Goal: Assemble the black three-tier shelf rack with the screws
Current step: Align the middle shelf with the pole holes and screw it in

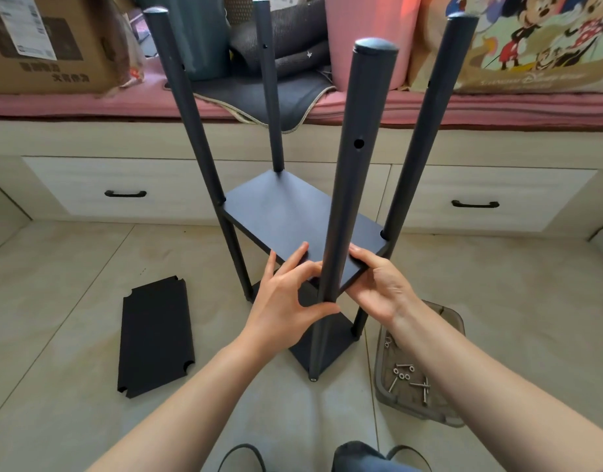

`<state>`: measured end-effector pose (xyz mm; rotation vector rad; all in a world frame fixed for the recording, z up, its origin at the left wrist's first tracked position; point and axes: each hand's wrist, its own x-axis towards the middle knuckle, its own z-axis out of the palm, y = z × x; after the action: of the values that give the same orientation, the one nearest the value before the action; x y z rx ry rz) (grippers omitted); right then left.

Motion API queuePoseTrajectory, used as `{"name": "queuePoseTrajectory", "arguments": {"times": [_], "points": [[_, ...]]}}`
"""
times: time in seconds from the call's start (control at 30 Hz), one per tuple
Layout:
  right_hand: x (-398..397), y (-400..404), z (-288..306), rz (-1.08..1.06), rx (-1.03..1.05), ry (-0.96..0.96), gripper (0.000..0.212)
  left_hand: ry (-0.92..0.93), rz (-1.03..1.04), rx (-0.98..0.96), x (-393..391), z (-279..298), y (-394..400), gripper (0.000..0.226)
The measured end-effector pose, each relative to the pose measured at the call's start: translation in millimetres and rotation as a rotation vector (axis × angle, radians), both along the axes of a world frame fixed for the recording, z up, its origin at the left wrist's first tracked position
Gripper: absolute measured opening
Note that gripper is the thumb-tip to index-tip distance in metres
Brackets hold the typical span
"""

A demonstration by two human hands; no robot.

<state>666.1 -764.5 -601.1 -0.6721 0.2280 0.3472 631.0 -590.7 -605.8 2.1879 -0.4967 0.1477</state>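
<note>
Left hand [286, 294] pinching near post [347, 199], right hand [378, 284] seemingly gripping middle shelf [286, 216] corner

Black rack [293, 219]; black loose panel [156, 335]; silver screws [410, 379] in grey translucent tray [381, 386]; beige floor tiles [72, 274]; pink cushion [89, 105]; cartoon-printed bag [531, 46]; brown cardboard box [55, 63].

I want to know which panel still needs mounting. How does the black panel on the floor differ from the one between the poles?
The loose panel lies flat on the floor, untouched, its corner notches visible. The middle shelf sits raised between the four poles, with the left hand and right hand at its near edge. Both are black rectangles.
</note>
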Motion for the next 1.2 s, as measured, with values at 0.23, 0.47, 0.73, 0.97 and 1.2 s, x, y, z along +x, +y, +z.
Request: {"name": "queuePoseTrajectory", "arguments": {"times": [0.23, 0.47, 0.73, 0.97, 1.2], "points": [[-8, -11, -2, -0.012, 0.065, 0.038, 0.046, -0.09, -0.019, 0.13, 4, 2, -1, 0.052], [-16, -23, -7, 0.016, 0.037, 0.067, 0.047, -0.082, -0.002, 0.133, 4, -2, 0, 0.055], [-37, -97, -59, -0.036, -0.419, 0.205, 0.033, -0.062, 0.006, 0.132, 3, -2, -2, 0.05], [-60, -131, -131, 0.189, -1.085, 0.287, 0.019, -0.007, 0.001, 0.11, 1, 5, -4, 0.054], [-46, -131, -195, 0.477, -1.588, 0.179, 0.019, 0.013, -0.011, 0.122, -2, 11, -5, 0.058]]}}
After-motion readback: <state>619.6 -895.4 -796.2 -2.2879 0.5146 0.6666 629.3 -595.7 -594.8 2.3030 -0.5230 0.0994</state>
